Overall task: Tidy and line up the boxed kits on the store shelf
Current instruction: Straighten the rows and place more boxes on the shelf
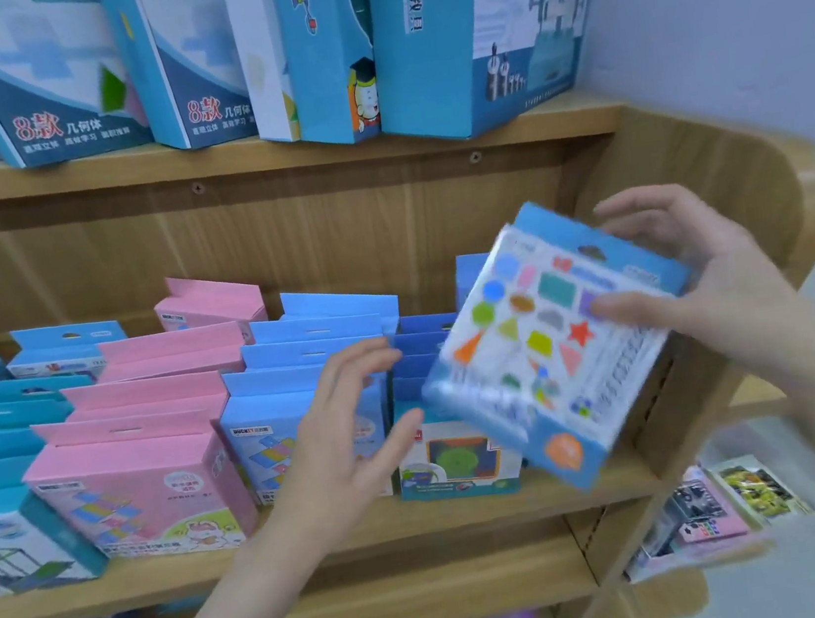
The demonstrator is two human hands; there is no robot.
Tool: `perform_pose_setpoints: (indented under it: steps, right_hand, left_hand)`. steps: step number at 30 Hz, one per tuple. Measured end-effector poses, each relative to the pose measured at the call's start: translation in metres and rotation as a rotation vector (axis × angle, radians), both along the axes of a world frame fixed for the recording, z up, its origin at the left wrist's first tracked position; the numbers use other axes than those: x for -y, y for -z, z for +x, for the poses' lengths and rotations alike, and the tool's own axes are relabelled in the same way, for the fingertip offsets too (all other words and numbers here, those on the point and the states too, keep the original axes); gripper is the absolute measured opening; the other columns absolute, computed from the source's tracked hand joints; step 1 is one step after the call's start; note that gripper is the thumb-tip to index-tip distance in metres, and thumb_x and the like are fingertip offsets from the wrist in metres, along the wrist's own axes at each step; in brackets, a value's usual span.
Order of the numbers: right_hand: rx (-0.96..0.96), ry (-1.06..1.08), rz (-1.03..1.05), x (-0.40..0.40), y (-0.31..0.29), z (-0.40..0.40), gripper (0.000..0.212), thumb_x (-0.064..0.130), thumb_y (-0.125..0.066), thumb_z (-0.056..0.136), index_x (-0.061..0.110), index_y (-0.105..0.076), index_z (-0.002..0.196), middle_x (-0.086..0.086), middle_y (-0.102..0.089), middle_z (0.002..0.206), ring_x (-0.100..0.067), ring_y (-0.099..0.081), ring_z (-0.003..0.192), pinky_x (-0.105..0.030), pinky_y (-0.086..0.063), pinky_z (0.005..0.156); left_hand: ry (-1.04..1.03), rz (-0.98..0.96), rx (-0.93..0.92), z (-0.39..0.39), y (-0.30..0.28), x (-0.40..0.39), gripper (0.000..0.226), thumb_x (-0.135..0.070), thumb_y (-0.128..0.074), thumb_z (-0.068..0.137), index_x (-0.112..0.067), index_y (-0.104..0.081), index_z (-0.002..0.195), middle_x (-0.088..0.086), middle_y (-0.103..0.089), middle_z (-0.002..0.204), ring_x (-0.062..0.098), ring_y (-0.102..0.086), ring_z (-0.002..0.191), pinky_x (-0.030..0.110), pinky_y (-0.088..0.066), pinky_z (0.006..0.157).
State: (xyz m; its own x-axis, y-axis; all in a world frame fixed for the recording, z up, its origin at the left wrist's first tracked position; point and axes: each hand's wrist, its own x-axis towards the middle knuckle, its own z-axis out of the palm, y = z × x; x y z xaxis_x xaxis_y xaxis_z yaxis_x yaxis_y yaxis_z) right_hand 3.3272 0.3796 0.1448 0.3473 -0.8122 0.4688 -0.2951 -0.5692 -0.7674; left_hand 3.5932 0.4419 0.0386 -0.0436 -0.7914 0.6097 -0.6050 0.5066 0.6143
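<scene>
Blue shapes box (549, 342): one, right hand (714, 289) grip holding | left hand (340, 442) grip spread, empty

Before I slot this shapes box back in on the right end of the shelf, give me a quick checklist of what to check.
1. Grip: right hand holds the tilted blue and white shapes box: ok.
2. Left hand free, fingers open: ok.
3. Box squared to the rows: not ok, it is tilted.
4. Gap behind the box at the wooden shelf's right end: cannot tell, hidden.
5. Neighbouring dark blue box row upright: ok.
</scene>
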Motion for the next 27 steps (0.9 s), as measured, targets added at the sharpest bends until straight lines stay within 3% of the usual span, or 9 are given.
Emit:
perform_pose_setpoints:
  steps: [4, 8, 10, 13, 15, 19, 22, 24, 27]
  right_hand:
    - [-0.356, -0.199, -0.139, -0.028, 0.025, 0.033, 0.051, 0.050, -0.070, 0.064, 0.048, -0.046, 0.108, 0.033, -0.052, 0.113, 0.013, -0.048, 0.110, -0.006, -0.040, 0.084]
    - [-0.365, -0.234, -0.282, -0.030, 0.074, 0.075, 0.048, 0.042, -0.066, 0.075, 0.037, -0.042, 0.116, 0.030, -0.044, 0.106, 0.019, -0.040, 0.107, -0.003, -0.030, 0.090]
    - [-0.371, -0.237, -0.338, -0.029, 0.097, 0.096, 0.042, 0.039, -0.061, 0.080, 0.030, -0.042, 0.116, 0.020, -0.043, 0.110, 0.004, -0.045, 0.106, -0.012, -0.035, 0.091]
    - [-0.430, -0.184, -0.578, -0.025, 0.124, 0.131, 0.036, 0.035, -0.058, 0.080, 0.020, -0.046, 0.110, 0.000, -0.055, 0.106, -0.015, -0.044, 0.096, -0.025, -0.032, 0.088]
    - [-0.479, -0.115, -0.703, -0.022, 0.135, 0.148, 0.033, 0.036, -0.058, 0.078, 0.018, -0.047, 0.105, -0.005, -0.060, 0.102, -0.018, -0.042, 0.095, -0.030, -0.030, 0.089]
    - [-0.564, 0.016, -0.700, -0.020, 0.139, 0.155, 0.032, 0.040, -0.056, 0.078, 0.016, -0.054, 0.100, -0.005, -0.044, 0.122, -0.025, -0.037, 0.110, -0.041, -0.026, 0.096]
    - [-0.421, 0.101, -0.568, -0.024, 0.126, 0.133, 0.030, 0.041, -0.056, 0.082, 0.016, -0.061, 0.097, -0.005, -0.046, 0.125, -0.024, -0.035, 0.118, -0.039, -0.024, 0.100]
    - [-0.312, 0.272, -0.512, -0.022, 0.118, 0.103, 0.025, 0.035, -0.055, 0.083, 0.014, -0.062, 0.096, -0.003, -0.045, 0.123, -0.021, -0.034, 0.119, -0.039, -0.029, 0.100]
    - [-0.315, 0.576, -0.374, -0.008, 0.108, 0.060, 0.029, 0.029, -0.064, 0.082, 0.011, -0.058, 0.104, -0.011, -0.042, 0.126, -0.023, -0.029, 0.118, -0.041, -0.034, 0.097]
  left_hand:
    - [0.222, 0.223, -0.149, 0.007, -0.004, -0.012, 0.071, -0.043, -0.069, 0.070, -0.052, -0.031, 0.129, -0.031, -0.049, 0.121, 0.004, -0.055, 0.110, 0.012, -0.041, 0.090]
    - [0.067, 0.267, -0.148, 0.037, 0.012, -0.032, 0.079, -0.032, -0.075, 0.068, -0.070, -0.025, 0.116, -0.031, -0.058, 0.099, -0.002, -0.059, 0.095, 0.015, -0.047, 0.083]
    - [-0.065, 0.218, 0.003, 0.054, 0.019, -0.041, 0.085, -0.019, -0.075, 0.070, -0.066, -0.024, 0.120, -0.027, -0.058, 0.098, -0.003, -0.058, 0.092, 0.026, -0.050, 0.083]
    - [-0.238, 0.047, 0.480, 0.077, 0.031, -0.047, 0.095, -0.013, -0.080, 0.067, -0.038, -0.023, 0.138, -0.002, -0.050, 0.106, 0.020, -0.060, 0.082, 0.035, -0.054, 0.069]
    - [-0.298, -0.043, 0.625, 0.088, 0.037, -0.050, 0.090, -0.014, -0.083, 0.063, -0.021, -0.033, 0.137, 0.008, -0.046, 0.108, 0.027, -0.056, 0.088, 0.039, -0.051, 0.075]
    - [-0.400, -0.232, 0.805, 0.091, 0.037, -0.046, 0.045, -0.030, -0.058, 0.079, -0.010, -0.051, 0.119, 0.014, -0.044, 0.125, 0.033, -0.043, 0.114, 0.046, -0.028, 0.102]
    - [-0.333, -0.204, 0.865, 0.091, 0.034, -0.038, 0.045, -0.040, -0.049, 0.080, -0.010, -0.057, 0.113, 0.014, -0.049, 0.127, 0.030, -0.042, 0.119, 0.047, -0.017, 0.110]
    - [-0.317, -0.180, 0.833, 0.090, 0.032, -0.035, 0.047, -0.044, -0.049, 0.081, -0.012, -0.053, 0.116, 0.012, -0.050, 0.126, 0.028, -0.043, 0.118, 0.047, -0.016, 0.111]
    - [-0.264, -0.205, 0.776, 0.076, 0.029, -0.029, 0.047, -0.042, -0.050, 0.080, -0.014, -0.050, 0.118, 0.009, -0.051, 0.126, 0.025, -0.044, 0.118, 0.047, -0.017, 0.110]
